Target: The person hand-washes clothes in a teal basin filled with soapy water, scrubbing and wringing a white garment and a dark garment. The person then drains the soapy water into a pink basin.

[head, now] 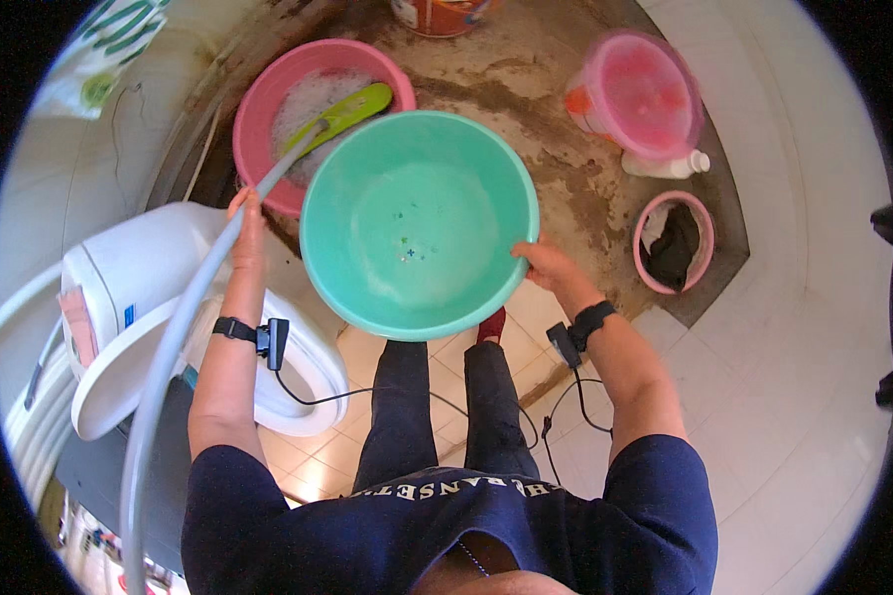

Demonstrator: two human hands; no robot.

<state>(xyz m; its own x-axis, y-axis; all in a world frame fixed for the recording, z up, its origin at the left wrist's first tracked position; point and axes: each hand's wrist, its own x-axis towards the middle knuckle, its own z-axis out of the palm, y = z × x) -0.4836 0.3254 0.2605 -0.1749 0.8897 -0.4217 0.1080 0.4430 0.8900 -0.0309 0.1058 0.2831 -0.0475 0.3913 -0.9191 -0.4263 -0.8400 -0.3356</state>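
A mint-green plastic basin [446, 223] is held up before me, with a few small specks or printed marks on its wet-looking bottom. My right hand [547, 262] grips its right rim, thumb over the edge and fingers underneath. The fingers of my left hand [247, 230] are closed around a long pale-grey pole [193, 286], which runs past my left arm. At the pole's far end, a lime-green flat mop head [342, 115] rests in a pink basin [249, 123]. White suds [316, 89] lie in that pink basin, partly hidden by the green one.
On my left stands a white toilet [305, 379] with its lid raised. A pink-lidded bucket [644, 97], a white bottle [666, 163] and a pink bin [673, 242] holding dark material are on the right. Another bucket [440, 18] stands ahead. Cables [565, 401] hang from wrist-worn devices.
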